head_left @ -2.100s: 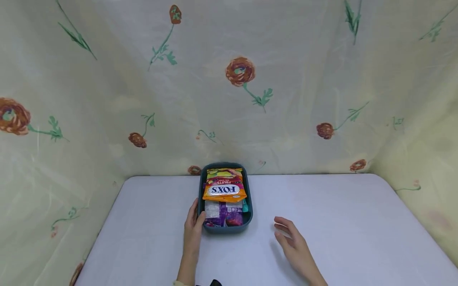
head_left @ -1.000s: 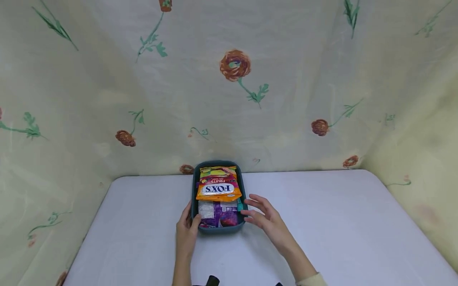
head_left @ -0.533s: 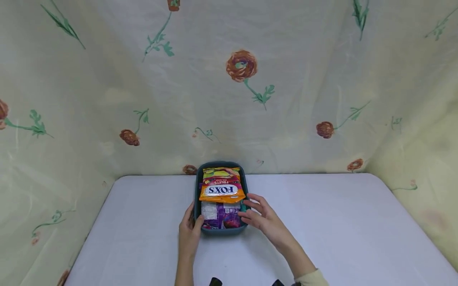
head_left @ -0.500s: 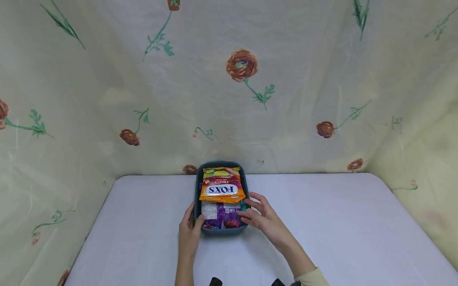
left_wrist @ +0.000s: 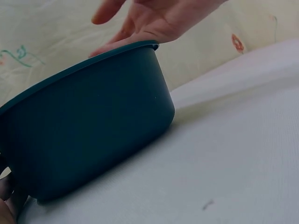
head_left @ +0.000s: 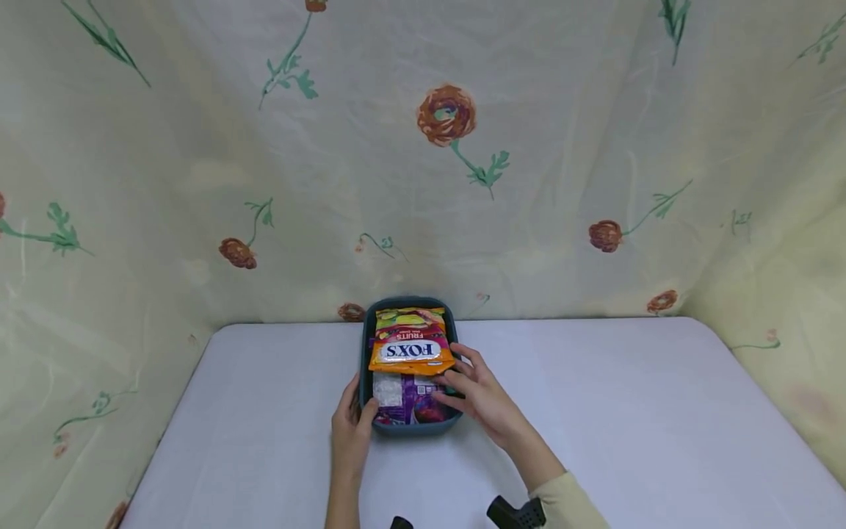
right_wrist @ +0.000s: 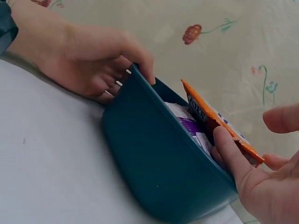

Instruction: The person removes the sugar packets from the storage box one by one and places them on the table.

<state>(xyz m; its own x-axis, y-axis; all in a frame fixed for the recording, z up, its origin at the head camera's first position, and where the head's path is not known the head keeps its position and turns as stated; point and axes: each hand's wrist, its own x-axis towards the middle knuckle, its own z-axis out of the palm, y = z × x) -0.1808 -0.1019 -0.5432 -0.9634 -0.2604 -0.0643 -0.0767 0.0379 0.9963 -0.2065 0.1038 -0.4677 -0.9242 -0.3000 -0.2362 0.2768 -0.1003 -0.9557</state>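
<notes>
The dark teal, rounded-rectangular, plastic-looking container (right_wrist: 154, 154) is being gripped between the thumb and fingers of the left hand (head_left: 350, 433), on the white counter (head_left: 595, 404). Inside it, the glossy orange, red and yellow FOX'S packet (head_left: 410, 349) is being met at its near corner by the spread fingers of the right hand (head_left: 489, 404); whether a pinch is being applied cannot be told. Good handling is probably being served by firm steadying and light finger pressure. The glossy purple-and-white packet (head_left: 410, 400), left of the right thumb, is being partly covered.
</notes>
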